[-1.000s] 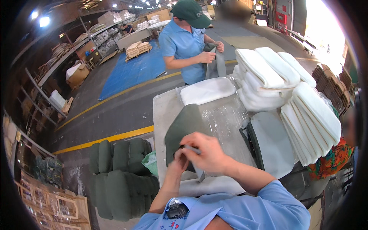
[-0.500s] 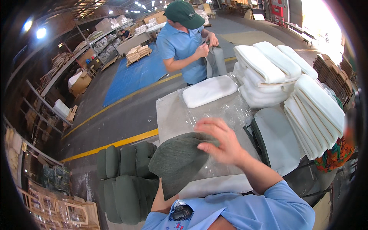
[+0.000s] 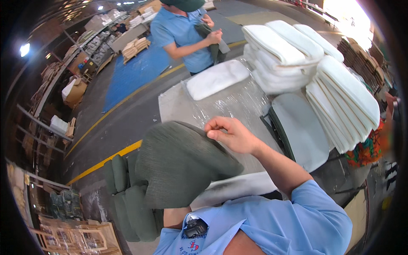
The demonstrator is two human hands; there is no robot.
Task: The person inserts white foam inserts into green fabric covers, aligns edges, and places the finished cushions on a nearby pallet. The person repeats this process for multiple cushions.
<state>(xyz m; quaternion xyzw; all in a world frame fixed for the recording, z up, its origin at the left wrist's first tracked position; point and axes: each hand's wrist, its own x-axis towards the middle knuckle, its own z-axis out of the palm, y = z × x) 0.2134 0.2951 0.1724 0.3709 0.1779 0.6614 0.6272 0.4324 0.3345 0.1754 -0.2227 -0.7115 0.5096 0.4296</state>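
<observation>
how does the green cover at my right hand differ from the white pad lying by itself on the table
The green cover is dark; the white pad is pale.
The green cover is lifted, the right hand at its edge; the white pad lies on the table.
The green cover bends and droops; the white pad looks flat.
Both look soft.

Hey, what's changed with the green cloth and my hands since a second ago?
The green cloth has spread wide and now hides your left hand. Your right hand has moved from beside the left to the cloth's upper edge. The flat white pad and stacked pads stayed on the table.
</observation>
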